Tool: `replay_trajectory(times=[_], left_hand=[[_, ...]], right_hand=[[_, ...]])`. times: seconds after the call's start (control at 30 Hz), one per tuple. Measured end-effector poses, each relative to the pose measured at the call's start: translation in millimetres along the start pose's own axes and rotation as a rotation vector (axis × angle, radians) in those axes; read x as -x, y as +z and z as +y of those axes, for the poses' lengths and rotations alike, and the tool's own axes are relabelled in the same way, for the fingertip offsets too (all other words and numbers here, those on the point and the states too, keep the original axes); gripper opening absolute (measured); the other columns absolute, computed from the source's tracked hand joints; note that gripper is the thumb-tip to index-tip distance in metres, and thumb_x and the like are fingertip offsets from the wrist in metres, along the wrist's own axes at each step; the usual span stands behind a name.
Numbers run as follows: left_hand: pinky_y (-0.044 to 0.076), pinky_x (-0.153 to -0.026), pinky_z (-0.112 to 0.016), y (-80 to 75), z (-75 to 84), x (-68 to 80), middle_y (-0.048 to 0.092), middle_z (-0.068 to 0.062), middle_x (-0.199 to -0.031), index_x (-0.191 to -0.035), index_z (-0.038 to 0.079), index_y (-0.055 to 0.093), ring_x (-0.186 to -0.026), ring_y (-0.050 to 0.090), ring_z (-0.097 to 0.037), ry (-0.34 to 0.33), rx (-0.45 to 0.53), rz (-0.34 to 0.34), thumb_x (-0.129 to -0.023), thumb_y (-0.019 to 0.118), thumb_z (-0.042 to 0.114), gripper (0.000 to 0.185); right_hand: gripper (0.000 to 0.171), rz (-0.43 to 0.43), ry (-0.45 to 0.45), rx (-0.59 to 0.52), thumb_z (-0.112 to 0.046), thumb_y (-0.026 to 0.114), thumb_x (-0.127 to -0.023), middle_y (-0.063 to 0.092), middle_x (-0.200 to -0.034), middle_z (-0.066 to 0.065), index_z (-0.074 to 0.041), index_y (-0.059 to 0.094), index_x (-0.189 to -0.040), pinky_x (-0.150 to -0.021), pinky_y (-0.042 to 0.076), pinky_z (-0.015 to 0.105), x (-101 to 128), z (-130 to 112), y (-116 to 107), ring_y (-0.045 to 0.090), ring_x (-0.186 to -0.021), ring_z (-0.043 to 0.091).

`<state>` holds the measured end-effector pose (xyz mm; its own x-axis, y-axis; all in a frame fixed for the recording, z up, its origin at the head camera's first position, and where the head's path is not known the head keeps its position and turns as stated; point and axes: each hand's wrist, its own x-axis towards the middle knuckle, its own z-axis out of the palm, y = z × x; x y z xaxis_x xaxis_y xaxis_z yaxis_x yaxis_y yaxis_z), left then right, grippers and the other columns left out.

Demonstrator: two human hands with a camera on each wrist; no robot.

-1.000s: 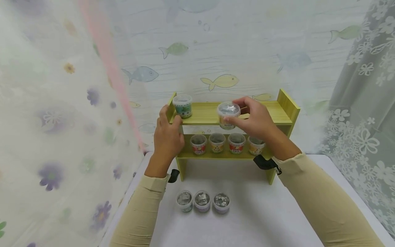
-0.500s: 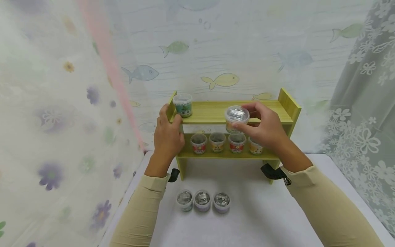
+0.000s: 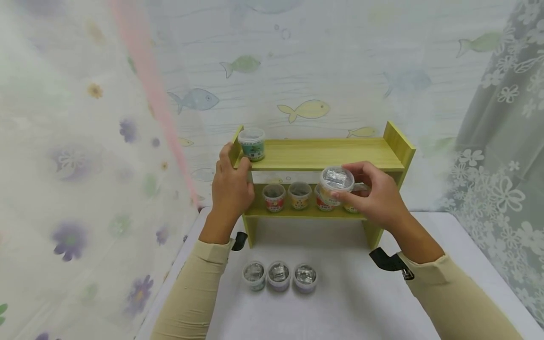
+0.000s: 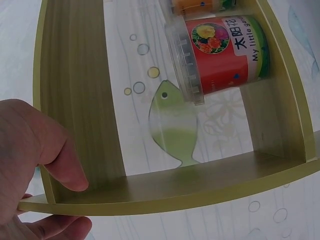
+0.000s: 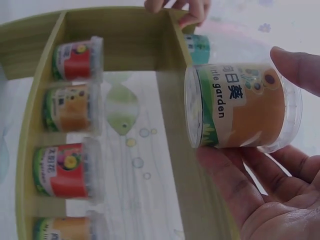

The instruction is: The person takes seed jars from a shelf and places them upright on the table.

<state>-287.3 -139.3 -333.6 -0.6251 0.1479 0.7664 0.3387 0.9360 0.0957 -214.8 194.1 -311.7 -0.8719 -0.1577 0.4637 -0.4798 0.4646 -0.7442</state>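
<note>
Fish-print wall behind small green shelf (image 3: 323, 153) on white bench (image 3: 348, 293); right hand (image 3: 374, 196) grips orange-label plastic tub (image 3: 335, 185) by sides, in front of lower tier, probably light, stiff, slick; left hand (image 3: 231, 189) clasps shelf's left end.

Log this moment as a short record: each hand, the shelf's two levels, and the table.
right hand: holds an orange-labelled cup in front of the lower shelf
left hand: grips the shelf's left end
top shelf: one teal cup, at left
lower shelf: a row of cups; red-labelled cup leftmost
table: three lidded cups in a row
</note>
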Motion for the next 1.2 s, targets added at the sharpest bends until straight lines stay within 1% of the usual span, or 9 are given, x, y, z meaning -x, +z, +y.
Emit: replay_trajectory(times=[0.2, 0.4, 0.53, 0.7, 0.97, 1.2], left_hand=[[0.056, -0.071, -0.054, -1.9, 0.9, 0.1, 0.024, -0.022, -0.161, -0.112, 0.008, 0.060, -0.112, 0.055, -0.043, -0.008, 0.000, -0.008, -0.083, 0.068, 0.004, 0.031], [0.056, -0.071, -0.054, -1.7, 1.1, -0.9, 0.024, -0.021, -0.161, -0.112, 0.008, 0.059, -0.112, 0.054, -0.043, -0.003, 0.012, 0.001, -0.085, 0.067, 0.004, 0.028], [0.055, -0.070, -0.054, 0.0, 0.3, -0.6, 0.024, -0.022, -0.161, -0.112, 0.008, 0.058, -0.110, 0.054, -0.043, 0.001, 0.012, 0.004, -0.085, 0.066, 0.004, 0.028], [0.055, -0.068, -0.053, 1.2, -0.8, 1.8, 0.024, -0.021, -0.161, -0.113, 0.008, 0.059, -0.109, 0.055, -0.043, -0.007, 0.007, 0.001, -0.083, 0.067, 0.004, 0.030], [0.055, -0.070, -0.055, -0.3, -0.1, 3.2, 0.024, -0.021, -0.161, -0.112, 0.008, 0.059, -0.110, 0.054, -0.044, -0.009, 0.011, 0.000, -0.084, 0.065, 0.004, 0.029], [0.055, -0.069, -0.055, 1.5, -1.4, 1.0, 0.025, -0.021, -0.160, -0.112, 0.008, 0.059, -0.109, 0.055, -0.043, -0.007, 0.010, 0.012, -0.083, 0.065, 0.004, 0.030]], right_hand=[[0.061, -0.004, 0.031, 0.009, -0.031, 0.088, -0.083, 0.068, -0.118, 0.006, -0.012, 0.060, -0.134, -0.080, 0.058, 0.017, 17, 15, 6, 0.067, -0.102, 0.019], [0.060, -0.029, 0.069, -0.035, -0.029, 0.089, -0.082, 0.068, -0.120, 0.007, -0.010, 0.060, -0.132, -0.082, 0.059, 0.021, 35, 35, 16, 0.066, -0.107, 0.021], [0.059, -0.036, 0.087, -0.021, -0.030, 0.088, -0.084, 0.068, -0.122, 0.006, -0.012, 0.060, -0.132, -0.083, 0.059, 0.022, 49, 50, 23, 0.066, -0.110, 0.021], [0.059, -0.049, 0.101, -0.005, -0.030, 0.087, -0.084, 0.069, -0.121, 0.008, -0.011, 0.060, -0.133, -0.083, 0.059, 0.023, 67, 66, 33, 0.067, -0.110, 0.024], [0.059, -0.060, 0.195, -0.078, -0.028, 0.089, -0.083, 0.069, -0.124, 0.011, -0.009, 0.060, -0.131, -0.084, 0.061, 0.028, 96, 91, 56, 0.066, -0.115, 0.029], [0.059, -0.050, 0.283, -0.105, -0.026, 0.091, -0.079, 0.069, -0.119, 0.010, -0.010, 0.062, -0.127, -0.082, 0.060, 0.024, 113, 111, 75, 0.066, -0.109, 0.020]])
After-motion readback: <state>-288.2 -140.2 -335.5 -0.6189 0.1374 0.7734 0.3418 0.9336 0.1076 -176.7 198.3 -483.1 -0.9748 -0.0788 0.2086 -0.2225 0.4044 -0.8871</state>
